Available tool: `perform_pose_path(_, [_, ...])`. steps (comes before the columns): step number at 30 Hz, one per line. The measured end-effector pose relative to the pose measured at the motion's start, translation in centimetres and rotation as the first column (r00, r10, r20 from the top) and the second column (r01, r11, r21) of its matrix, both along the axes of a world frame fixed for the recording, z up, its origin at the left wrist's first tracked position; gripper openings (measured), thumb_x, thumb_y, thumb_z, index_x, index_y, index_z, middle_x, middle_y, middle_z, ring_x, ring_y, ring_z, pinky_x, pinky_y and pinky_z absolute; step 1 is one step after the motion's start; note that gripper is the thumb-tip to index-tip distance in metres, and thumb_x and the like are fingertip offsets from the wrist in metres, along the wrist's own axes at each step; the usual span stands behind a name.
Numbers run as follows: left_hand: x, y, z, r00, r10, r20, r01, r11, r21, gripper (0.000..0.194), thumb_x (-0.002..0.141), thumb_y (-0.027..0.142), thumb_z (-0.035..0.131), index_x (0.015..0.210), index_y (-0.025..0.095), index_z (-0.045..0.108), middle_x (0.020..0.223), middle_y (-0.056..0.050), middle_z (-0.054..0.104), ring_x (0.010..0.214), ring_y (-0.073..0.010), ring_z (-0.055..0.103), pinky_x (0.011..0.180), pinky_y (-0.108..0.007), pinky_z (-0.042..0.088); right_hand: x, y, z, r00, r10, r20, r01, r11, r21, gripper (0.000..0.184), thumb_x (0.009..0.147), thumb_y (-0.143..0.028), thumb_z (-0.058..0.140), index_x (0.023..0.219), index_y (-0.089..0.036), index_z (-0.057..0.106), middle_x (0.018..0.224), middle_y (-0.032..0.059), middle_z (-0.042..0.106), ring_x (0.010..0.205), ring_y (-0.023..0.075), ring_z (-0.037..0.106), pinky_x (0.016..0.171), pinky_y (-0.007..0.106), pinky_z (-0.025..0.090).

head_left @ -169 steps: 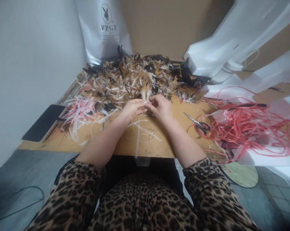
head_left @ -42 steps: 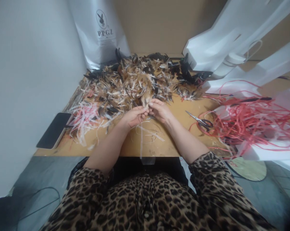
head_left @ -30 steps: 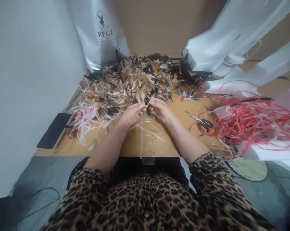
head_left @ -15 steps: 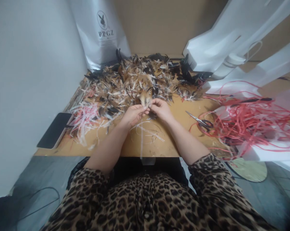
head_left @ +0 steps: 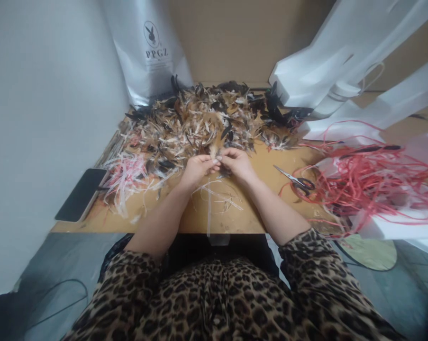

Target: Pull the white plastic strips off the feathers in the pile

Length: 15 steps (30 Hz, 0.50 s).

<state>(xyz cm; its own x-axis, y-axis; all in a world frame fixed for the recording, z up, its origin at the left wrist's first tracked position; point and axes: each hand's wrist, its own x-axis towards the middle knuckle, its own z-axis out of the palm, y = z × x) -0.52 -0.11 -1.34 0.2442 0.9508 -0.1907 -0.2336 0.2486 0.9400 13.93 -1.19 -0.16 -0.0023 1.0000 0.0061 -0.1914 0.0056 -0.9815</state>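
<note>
Brown and pale feathers (head_left: 216, 147) stand up from between my fingertips, at the near edge of a big feather pile (head_left: 199, 116). My left hand (head_left: 198, 169) pinches their base from the left. From the right, my right hand (head_left: 237, 163) closes its thumb and fingers on the same feathers, and the two hands meet. How many feathers I hold cannot be made out against the pile. Below my hands, thin white strips (head_left: 209, 208) lie on the wooden table (head_left: 171, 220), one reaching the front edge.
Scissors (head_left: 295, 179) lie to the right, beside a tangle of red plastic string (head_left: 373, 182). At the left are a phone (head_left: 81, 195) and a heap of pink and white strips (head_left: 126, 175). A silver bag (head_left: 153, 61) stands behind, and white sheeting (head_left: 313, 71) rises at the back right.
The held feathers fanned wide above my fingers before; now they look narrower and more upright. My fingers have shifted slightly while both hands keep their pinch in about the same place.
</note>
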Motion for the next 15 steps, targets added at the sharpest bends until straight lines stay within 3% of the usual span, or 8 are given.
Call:
perform_pose_path(3, [0.04, -0.05, -0.06, 0.999, -0.008, 0.038, 0.009, 1.0, -0.029, 0.011, 0.071, 0.018, 0.076, 0.076, 0.01, 0.071, 0.074, -0.007, 0.073, 0.057, -0.0061, 0.063, 0.055, -0.016, 0.045, -0.1, 0.14, -0.28, 0.999, -0.01, -0.046, 0.009, 1.0, -0.025, 0.031, 0.053, -0.037, 0.082, 0.064, -0.018, 0.061, 0.052, -0.0056, 0.058, 0.044, 0.0049, 0.042, 0.046, 0.021, 0.029])
perform_pose_path(8, [0.05, -0.07, -0.03, 0.996, -0.017, 0.087, 0.023, 0.998, -0.064, 0.004, 0.076, 0.013, 0.069, 0.078, 0.01, 0.071, 0.078, -0.008, 0.074, 0.059, -0.007, 0.065, 0.052, -0.015, 0.043, -0.2, 0.27, -0.82, 0.995, -0.016, -0.097, 0.007, 0.996, -0.091, 0.033, 0.052, -0.038, 0.084, 0.063, -0.018, 0.061, 0.056, -0.0027, 0.064, 0.046, 0.0073, 0.048, 0.048, 0.021, 0.034])
perform_pose_path(15, [0.03, 0.28, -0.61, 0.999, -0.011, -0.034, 0.012, 1.0, 0.017, 0.01, 0.073, 0.019, 0.073, 0.073, 0.009, 0.07, 0.067, -0.007, 0.071, 0.054, -0.0072, 0.062, 0.055, -0.017, 0.046, -0.34, 0.07, -0.66, 0.998, -0.052, 0.022, 0.052, 0.998, -0.022, 0.031, 0.054, -0.039, 0.081, 0.065, -0.018, 0.061, 0.058, -0.0029, 0.061, 0.051, 0.009, 0.051, 0.05, 0.023, 0.037])
